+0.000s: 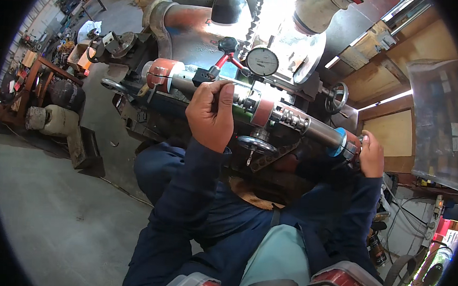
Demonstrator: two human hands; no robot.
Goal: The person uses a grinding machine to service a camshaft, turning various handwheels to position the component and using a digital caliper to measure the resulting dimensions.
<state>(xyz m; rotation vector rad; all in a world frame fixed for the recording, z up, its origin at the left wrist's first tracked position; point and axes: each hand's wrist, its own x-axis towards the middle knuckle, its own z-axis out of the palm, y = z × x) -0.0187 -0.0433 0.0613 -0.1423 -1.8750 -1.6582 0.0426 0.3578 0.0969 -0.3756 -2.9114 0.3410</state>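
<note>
A long steel shaft assembly lies across the machine, with an orange clamped collar at its left end, a middle collar and a blue-ringed orange collar at the right. My left hand has its fingers closed at the shaft left of centre, hiding that stretch. My right hand grips the right-end collar. A dial gauge on a red jointed arm with a black knob stands just behind the shaft. A chrome handwheel sits below the middle collar.
Behind are large castings, a black lamp and another handwheel. Wooden panels and a translucent sheet stand to the right. A beige gas cylinder and cluttered shelving are at the left, beside a concrete floor.
</note>
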